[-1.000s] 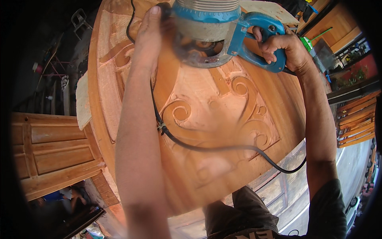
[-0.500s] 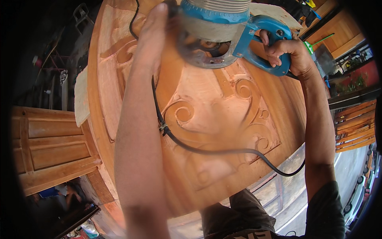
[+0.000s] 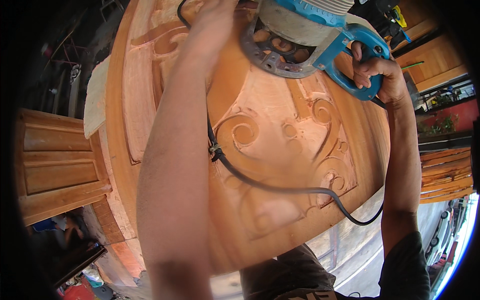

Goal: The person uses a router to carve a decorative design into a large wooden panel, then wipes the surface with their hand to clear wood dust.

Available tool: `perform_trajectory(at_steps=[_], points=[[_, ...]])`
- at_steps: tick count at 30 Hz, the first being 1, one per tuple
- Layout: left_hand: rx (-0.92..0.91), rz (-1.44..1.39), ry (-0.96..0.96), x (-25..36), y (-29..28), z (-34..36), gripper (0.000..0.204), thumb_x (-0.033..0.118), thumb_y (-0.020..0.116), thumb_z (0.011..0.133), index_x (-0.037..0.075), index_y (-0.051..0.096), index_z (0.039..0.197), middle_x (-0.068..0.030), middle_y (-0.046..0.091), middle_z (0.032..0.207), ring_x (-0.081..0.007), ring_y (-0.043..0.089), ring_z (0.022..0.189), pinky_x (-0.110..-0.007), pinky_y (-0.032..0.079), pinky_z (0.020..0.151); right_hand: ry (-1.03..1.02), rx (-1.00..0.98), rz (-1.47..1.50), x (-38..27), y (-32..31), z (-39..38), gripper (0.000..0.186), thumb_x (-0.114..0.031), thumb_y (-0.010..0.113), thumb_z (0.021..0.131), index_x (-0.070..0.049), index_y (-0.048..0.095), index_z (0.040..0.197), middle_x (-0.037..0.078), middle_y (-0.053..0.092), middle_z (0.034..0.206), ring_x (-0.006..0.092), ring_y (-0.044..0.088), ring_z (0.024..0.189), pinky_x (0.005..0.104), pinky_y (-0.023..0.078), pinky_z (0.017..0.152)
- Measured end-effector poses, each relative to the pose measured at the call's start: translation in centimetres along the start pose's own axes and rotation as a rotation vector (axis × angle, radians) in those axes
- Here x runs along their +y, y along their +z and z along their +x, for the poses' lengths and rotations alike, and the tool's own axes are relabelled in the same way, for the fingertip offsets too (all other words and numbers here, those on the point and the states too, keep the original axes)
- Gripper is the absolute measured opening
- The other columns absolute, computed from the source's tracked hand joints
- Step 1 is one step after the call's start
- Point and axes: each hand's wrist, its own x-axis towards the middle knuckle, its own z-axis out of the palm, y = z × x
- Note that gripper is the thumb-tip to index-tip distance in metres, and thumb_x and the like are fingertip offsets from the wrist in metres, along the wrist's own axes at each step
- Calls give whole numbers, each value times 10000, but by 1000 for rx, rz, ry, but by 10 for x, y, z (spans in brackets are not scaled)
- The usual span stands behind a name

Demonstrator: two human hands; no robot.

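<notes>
One broad carved wooden panel (image 3: 230,245) was spread across the middle of the view, its raised scrolls (image 3: 243,131) exposed to gouging should the tool above be tipped or pushed off line. The blue-and-grey router (image 3: 300,25) was placed at 1 o'clock, over the panel's far part; whether its base (image 3: 272,67) was seated flat could not be told, and rocking could be caused by the uneven relief. Its blue loop handle (image 3: 345,82) was gripped by the right hand (image 3: 382,75) at 2 o'clock, curled through the opening. The left hand (image 3: 225,7) was set near the router at 12 o'clock, blurred and cut off, so its grip could not be told; if it were loose, the tool could be twisted sideways. The black cord (image 3: 280,189) was draped over the carving toward 4 o'clock, where it could be snagged on the panel's edge. Just toward 9 o'clock of centre, a small tie (image 3: 216,152) was fastened round the cord, and its knot could be caught on a scroll.
</notes>
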Motion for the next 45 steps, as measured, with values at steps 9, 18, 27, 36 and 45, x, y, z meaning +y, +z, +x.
perform_trajectory(at_steps=[9, 18, 27, 36, 45], points=[[-16, -92, -97, -11, -18, 13, 440, 414, 527, 1103, 79, 612, 1376, -63, 699, 1163, -174, 664, 1054, -321, 538, 953, 11, -2, 32, 10, 3, 12, 290, -122, 631, 717, -30, 532, 973, 28, 492, 646, 121, 441, 498, 292, 403, 548], [23, -37, -70, -4, 1, 15, 402, 397, 527, 1107, 72, 655, 1307, -49, 711, 1092, -148, 661, 1006, -301, 531, 927, 16, -91, 14, 0, -20, 10, 219, -113, 610, 791, -33, 576, 993, 6, 501, 673, 103, 474, 555, 269, 422, 595], [74, 18, 36, 6, 34, 26, 345, 368, 556, 1100, 67, 708, 1169, -10, 722, 969, -123, 647, 913, -288, 514, 870, 2, -93, 13, -31, -50, -3, 215, -110, 636, 802, -24, 613, 998, 16, 528, 662, 104, 488, 552, 256, 417, 584], [99, -102, 90, 29, 70, 33, 374, 389, 551, 1101, 55, 680, 1207, -25, 709, 1061, -114, 633, 957, -290, 503, 907, -35, -119, -68, -64, -80, -12, 197, -122, 657, 795, -25, 635, 965, 26, 562, 625, 95, 520, 545, 234, 395, 559], [132, -25, 38, 19, 82, 46, 371, 392, 591, 1083, 60, 664, 1231, -25, 696, 1095, -116, 630, 993, -291, 503, 925, -21, -49, -34, -61, -97, -21, 212, -95, 655, 755, -8, 627, 947, 50, 570, 641, 109, 502, 561, 246, 379, 575]])
